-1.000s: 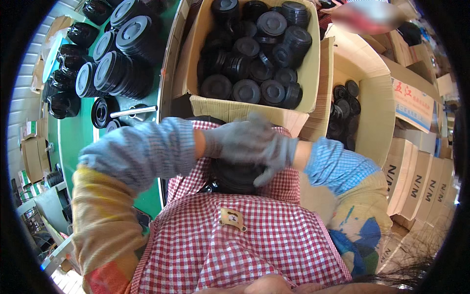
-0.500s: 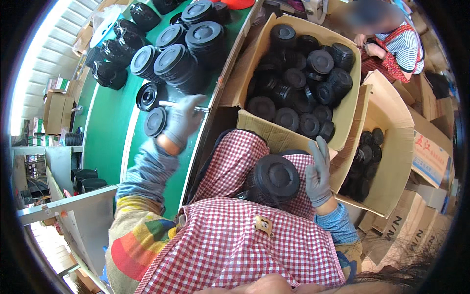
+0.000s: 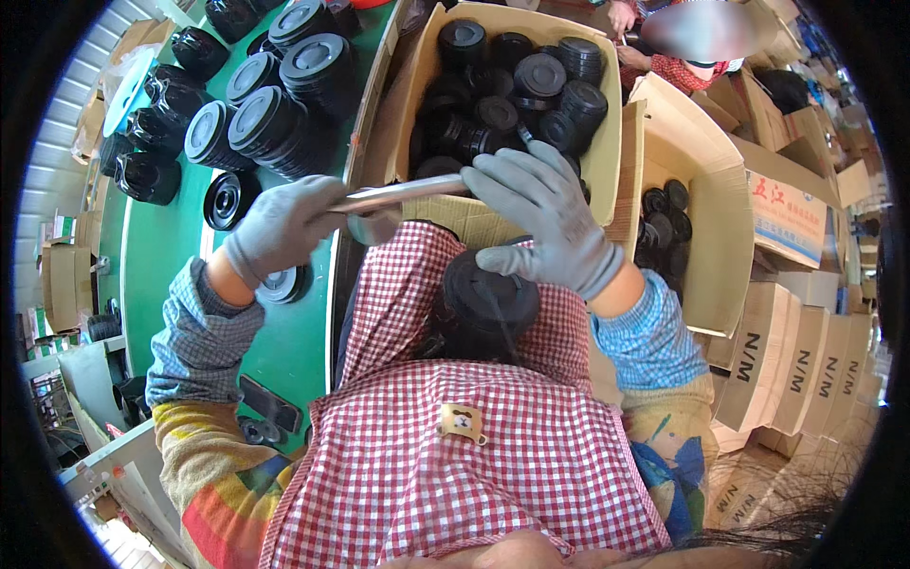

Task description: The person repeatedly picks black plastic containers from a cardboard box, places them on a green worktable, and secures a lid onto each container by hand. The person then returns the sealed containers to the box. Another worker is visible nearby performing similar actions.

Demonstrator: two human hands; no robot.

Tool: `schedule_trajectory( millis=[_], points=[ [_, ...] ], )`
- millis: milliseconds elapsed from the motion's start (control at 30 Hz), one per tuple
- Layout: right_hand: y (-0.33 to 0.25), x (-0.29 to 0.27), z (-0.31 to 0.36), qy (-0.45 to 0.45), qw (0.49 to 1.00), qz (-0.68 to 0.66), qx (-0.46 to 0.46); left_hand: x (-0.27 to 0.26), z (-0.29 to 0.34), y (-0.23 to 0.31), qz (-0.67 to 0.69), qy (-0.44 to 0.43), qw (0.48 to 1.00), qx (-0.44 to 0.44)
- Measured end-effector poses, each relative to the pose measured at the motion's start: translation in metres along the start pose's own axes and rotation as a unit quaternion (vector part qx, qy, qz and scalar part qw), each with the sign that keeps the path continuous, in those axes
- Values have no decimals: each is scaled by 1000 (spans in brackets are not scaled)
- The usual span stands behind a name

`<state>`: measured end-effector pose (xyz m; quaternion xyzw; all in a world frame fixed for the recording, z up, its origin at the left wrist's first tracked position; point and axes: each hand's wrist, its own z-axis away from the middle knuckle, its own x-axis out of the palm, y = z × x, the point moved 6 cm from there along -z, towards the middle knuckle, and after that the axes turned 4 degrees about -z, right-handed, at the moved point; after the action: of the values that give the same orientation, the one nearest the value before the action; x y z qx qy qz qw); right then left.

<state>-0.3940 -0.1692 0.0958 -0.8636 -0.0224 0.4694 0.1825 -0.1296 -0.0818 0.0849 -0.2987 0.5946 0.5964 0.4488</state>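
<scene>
My left hand (image 3: 289, 226), in a grey glove, is closed around one end of a silver metal rod (image 3: 408, 192). The rod stretches across above my lap, over the edge of the green table. Its other end meets the fingers of my right hand (image 3: 550, 223), also gloved in grey. That hand is open, its fingers stretched and spread; whether it touches the rod I cannot tell. Below it, a stack of black round lids (image 3: 488, 303) lies in my lap, partly covered by the right thumb. A loose lid (image 3: 282, 284) on the table shows beneath my left hand.
The green table (image 3: 152, 275) bears stacks of black lids (image 3: 318, 71), shiny black pots (image 3: 147, 177) and a phone (image 3: 270, 403). An open carton (image 3: 607, 161) of black round parts stands ahead, with a second carton (image 3: 725, 237) on its right. Another person's hand (image 3: 623, 17) shows at the far right.
The rod in my left hand has come up off the table side. My right hand has moved left and forward to the rod's other end. The whole view has shifted.
</scene>
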Motion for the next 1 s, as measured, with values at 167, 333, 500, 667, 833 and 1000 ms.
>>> schedule_trajectory(
  millis=[167,333,500,667,833,1000],
  points=[
    [31,9,29,-211,967,-96,106,33,-43,95,-6,-82,988,134],
    [49,15,77,-182,923,-260,217,80,-61,107,30,-125,984,120],
    [67,32,100,-186,891,-333,246,91,-64,123,22,-186,980,69],
    [63,32,90,-295,897,-259,203,98,-69,124,28,-215,975,51],
    [62,39,76,-369,911,-174,56,103,-78,130,32,-231,969,82],
    [70,57,83,-118,939,-316,70,116,-88,109,123,-221,965,77]
  ],
)
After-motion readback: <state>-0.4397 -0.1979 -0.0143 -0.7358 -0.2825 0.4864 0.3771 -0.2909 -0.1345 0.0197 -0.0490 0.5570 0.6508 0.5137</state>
